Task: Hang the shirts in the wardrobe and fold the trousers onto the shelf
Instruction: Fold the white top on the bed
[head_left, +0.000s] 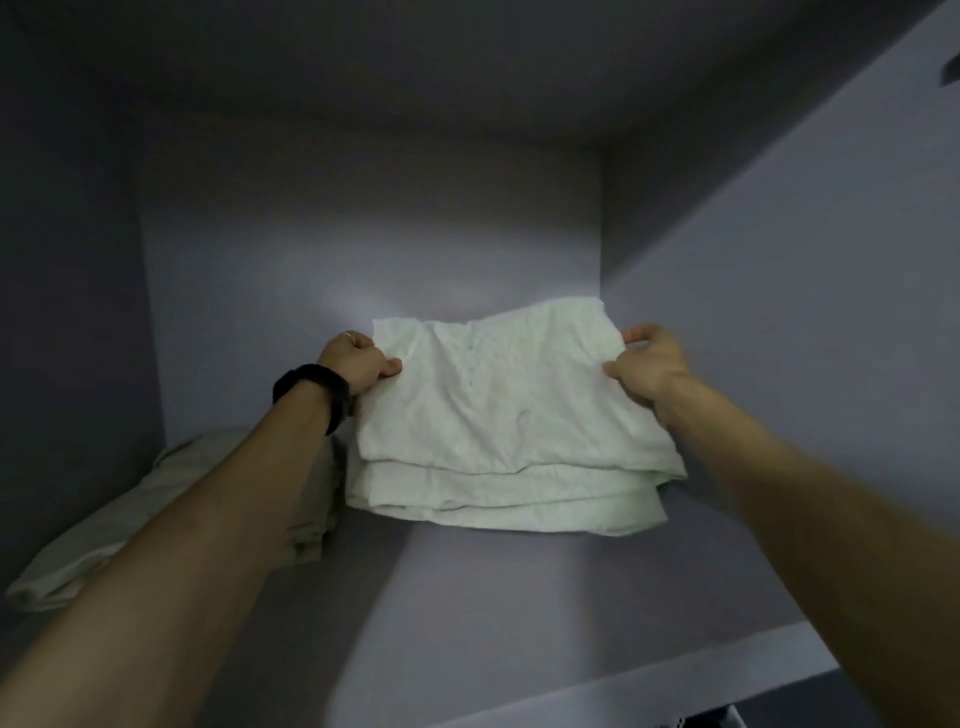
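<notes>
I look down through the head camera into a dim wardrobe compartment with pale grey walls. A folded bundle of white trousers (509, 415) lies on the shelf (519, 597), toward the back of the shelf and a little right of its middle, in three or four loose layers. My left hand (358, 364), with a black wristband (311, 387) and a thin ring (351, 338), pinches the bundle's far left corner, the thumb on top and the other fingers curled under the cloth. My right hand (647, 364) pinches the far right corner the same way, thumb over the edge. The back edge of the top layer looks raised off the shelf between the two grips, while the front folds rest flat. A second folded garment, beige (104, 535), sits at the shelf's left end, partly hidden under my left forearm and just beside the white bundle. I judge the cloth thin, light and limp: it wrinkles, sags between my hands and will not hold its shape alone. It should not slip, but the layers can slide apart, so I would hold all the layers together at both sides, not the top one by its corners.
</notes>
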